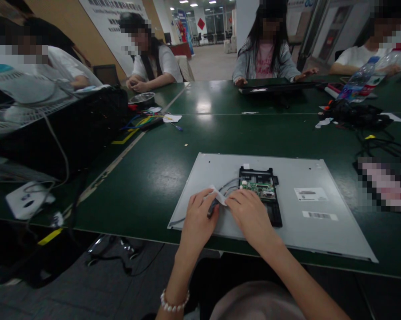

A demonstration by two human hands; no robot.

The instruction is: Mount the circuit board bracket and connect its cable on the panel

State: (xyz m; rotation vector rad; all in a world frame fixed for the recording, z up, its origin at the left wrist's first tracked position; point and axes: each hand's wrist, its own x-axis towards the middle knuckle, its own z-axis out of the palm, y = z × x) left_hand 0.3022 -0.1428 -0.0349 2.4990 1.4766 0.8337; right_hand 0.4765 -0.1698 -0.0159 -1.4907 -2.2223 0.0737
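Observation:
A grey metal display panel (313, 222) lies flat, back side up, at the table's near edge. Mounted on it is a black frame (275, 215) with a green circuit board (262, 190), from which grey cables (232, 181) run to the left. My left hand (199, 218) is closed around a dark cable end (212, 208) over the panel's left part. Between both hands is a small white paper-like strip (219, 195). My right hand (250, 215) pinches the strip's right side, just left of the board. Fingers partly hide the cable end.
A green table (147, 178) extends around the panel. A black box-like case (63, 133) and a white device (29, 200) stand left; colored wires (147, 119) lie beyond. Black cables (356, 115) and a bottle (360, 80) are at right. Several people sit around the table.

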